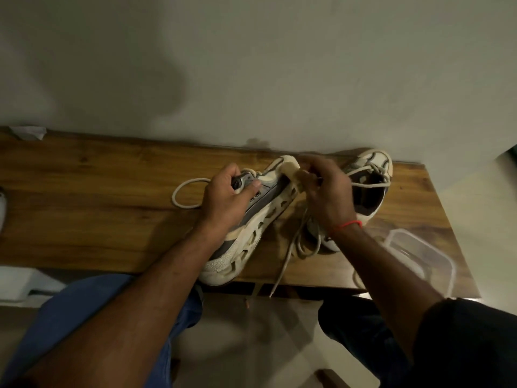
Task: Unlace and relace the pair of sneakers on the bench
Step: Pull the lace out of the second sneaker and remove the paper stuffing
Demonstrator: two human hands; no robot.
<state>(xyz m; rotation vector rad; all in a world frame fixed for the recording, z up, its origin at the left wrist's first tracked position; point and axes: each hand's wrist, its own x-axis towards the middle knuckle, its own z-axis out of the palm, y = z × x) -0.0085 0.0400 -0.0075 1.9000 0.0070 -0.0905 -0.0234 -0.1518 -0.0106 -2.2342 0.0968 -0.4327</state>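
On the wooden bench (98, 191), in the head view, the near sneaker (251, 219) lies tilted on its side, toe at the front edge. The left hand (223, 197) grips its upper, fingers curled round it. The right hand (327, 189) pinches the lace (293, 239) at the tongue. The second sneaker (372, 186) stands behind that hand, near the wall. A clear plastic container (419, 256) sits at the right end

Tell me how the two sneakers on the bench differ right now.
The near sneaker lies tipped on its side, sole edge showing, gripped by the left hand; the far sneaker stands upright against the wall, untouched. The right hand pinches the near sneaker's lace, which trails off the bench; the far sneaker's stays threaded. Both are cream with grey.
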